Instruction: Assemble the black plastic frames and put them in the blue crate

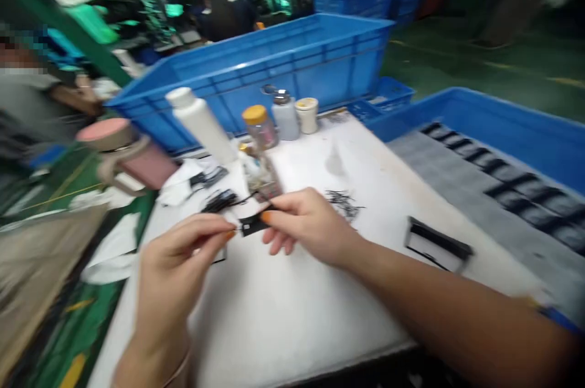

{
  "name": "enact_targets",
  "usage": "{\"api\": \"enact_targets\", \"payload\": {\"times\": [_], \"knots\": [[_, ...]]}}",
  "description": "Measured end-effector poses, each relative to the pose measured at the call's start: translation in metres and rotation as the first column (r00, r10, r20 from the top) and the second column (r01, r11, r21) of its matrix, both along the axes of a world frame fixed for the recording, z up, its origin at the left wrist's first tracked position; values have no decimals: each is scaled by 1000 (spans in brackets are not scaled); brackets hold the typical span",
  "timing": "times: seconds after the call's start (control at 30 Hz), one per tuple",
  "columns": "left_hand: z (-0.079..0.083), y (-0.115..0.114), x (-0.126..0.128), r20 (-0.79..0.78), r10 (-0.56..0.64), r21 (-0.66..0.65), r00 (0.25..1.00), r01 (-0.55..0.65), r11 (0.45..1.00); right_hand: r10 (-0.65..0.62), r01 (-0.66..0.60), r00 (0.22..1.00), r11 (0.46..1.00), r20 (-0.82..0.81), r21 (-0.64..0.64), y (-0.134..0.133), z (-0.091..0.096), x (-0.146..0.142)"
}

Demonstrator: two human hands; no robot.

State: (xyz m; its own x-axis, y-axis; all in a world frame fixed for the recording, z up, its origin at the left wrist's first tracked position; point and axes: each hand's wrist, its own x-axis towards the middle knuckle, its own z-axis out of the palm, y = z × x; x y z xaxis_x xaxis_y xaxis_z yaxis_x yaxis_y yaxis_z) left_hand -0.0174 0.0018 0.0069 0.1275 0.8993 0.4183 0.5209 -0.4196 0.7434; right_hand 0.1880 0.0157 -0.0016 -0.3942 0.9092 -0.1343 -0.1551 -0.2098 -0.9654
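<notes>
My left hand (176,260) and my right hand (307,222) meet above the white table (283,309). Both pinch a small black part (253,225) between thumb and forefinger, the left at its left end, the right at its right end. The fingers of both hands are closed. Behind the part lie a bundle of thin black pieces (220,200) and a scatter of fine black pins (343,202). The picture is blurred by motion.
A white bottle (201,123), a yellow-capped jar (259,126), a grey bottle (285,115) and a small cream pot (307,114) stand at the back. A black-rimmed holder (436,246) lies at right. Blue crates (292,65) ring the table; one (507,132) holds dark strips. A pink mug (132,153) is left. A person sits far left.
</notes>
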Motion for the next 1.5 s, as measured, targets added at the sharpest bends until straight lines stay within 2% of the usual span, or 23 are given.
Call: {"api": "enact_targets", "payload": {"times": [0.1,0.37,0.6,0.8,0.97,1.2,1.5], "knots": [[0,5,-4,-10,-77,-20,997,76,997,32,-31,999,999,11,-35,3,2,-1],[6,2,4,-159,-61,125,985,82,989,94,-93,995,994,15,-57,1,0,-6],[2,0,4,-284,36,331,958,63,942,92,-99,994,986,-60,-132,1,0,-5],[4,-3,5,-350,98,410,932,58,910,72,-86,993,986,-97,-146,0,-1,-4],[5,-3,6,-345,95,394,934,52,918,55,-74,991,985,-123,-153,2,-3,-4],[4,-2,4,-251,19,282,968,54,958,60,-81,989,984,-133,-161,2,-5,-4],[3,-1,4,-211,6,222,978,42,974,73,-82,994,991,-87,-110,-1,-2,-7]]}}
